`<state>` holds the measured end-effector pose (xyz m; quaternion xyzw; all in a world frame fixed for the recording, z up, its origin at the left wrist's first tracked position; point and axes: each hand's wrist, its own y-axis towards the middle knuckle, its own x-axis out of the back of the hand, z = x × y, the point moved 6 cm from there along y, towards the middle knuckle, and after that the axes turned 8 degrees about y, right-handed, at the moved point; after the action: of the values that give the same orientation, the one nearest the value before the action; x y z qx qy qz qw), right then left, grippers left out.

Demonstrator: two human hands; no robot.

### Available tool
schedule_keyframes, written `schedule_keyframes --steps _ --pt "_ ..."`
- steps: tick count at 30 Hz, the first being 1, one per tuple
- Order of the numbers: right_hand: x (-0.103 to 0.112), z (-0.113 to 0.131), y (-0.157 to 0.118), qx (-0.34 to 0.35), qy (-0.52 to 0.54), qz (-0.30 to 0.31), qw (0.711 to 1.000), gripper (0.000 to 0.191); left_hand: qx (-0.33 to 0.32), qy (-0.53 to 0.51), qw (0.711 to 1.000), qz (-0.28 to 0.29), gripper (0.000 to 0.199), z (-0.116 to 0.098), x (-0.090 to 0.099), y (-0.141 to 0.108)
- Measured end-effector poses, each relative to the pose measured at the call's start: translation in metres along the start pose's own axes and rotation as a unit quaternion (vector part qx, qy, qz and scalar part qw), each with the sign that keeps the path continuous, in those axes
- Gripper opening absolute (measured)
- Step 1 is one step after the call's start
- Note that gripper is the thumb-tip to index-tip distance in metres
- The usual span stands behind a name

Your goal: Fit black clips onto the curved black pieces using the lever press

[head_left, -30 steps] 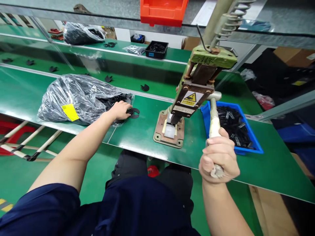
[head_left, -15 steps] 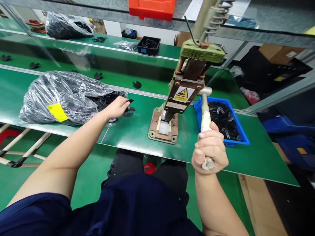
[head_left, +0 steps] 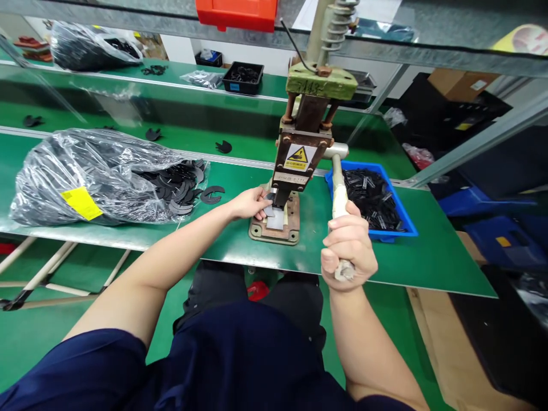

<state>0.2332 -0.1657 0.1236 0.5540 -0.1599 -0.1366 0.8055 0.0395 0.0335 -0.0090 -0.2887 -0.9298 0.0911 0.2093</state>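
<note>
A long green workbench (head_left: 385, 268) runs across the view, its near edge just in front of the person's dark trousers. Behind it lies a lower green belt, and beyond that a second green surface with a black tray of parts (head_left: 242, 77) near its far edge. An orange plastic bin (head_left: 236, 12) hangs from the shelf above.

On the left part of the workbench lies a big clear plastic bag of black C-shaped parts (head_left: 89, 177), bearing a yellow label; the black pieces spill from its open mouth toward the middle of the bench, and one loose black C-shaped ring (head_left: 212, 194) lies just beyond the spill.

Near the middle of the bench, close to its near edge, stands a hand press with an olive-green head and brown body (head_left: 305, 137), a yellow warning sticker on its front, mounted on a rusty metal base plate (head_left: 293, 220). Just right of it sits a blue plastic tray of small black clips (head_left: 371, 197).

The right hand (head_left: 349, 248) is clenched around the pale lever handle of the press (head_left: 339, 200), gripping its lower end out over the near edge of the bench. The left hand (head_left: 250, 203) reaches to the base plate, its fingertips pinching a small black part (head_left: 270, 197) right under the press ram.
</note>
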Motion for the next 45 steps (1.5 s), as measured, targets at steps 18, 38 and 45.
schedule_keyframes --steps 18,38,45 --pt "-0.002 0.001 0.0 -0.013 -0.005 -0.036 0.999 0.026 0.096 0.06 0.991 0.076 0.032 -0.004 -0.004 0.027" --pt "0.001 0.0 0.0 -0.012 -0.005 -0.008 1.0 0.023 0.12 -0.026 0.992 0.024 0.037 0.0 0.002 0.009" --pt "0.002 -0.001 -0.001 -0.018 -0.007 -0.001 1.0 0.02 0.034 -0.124 0.989 0.076 0.034 -0.008 -0.016 -0.024"
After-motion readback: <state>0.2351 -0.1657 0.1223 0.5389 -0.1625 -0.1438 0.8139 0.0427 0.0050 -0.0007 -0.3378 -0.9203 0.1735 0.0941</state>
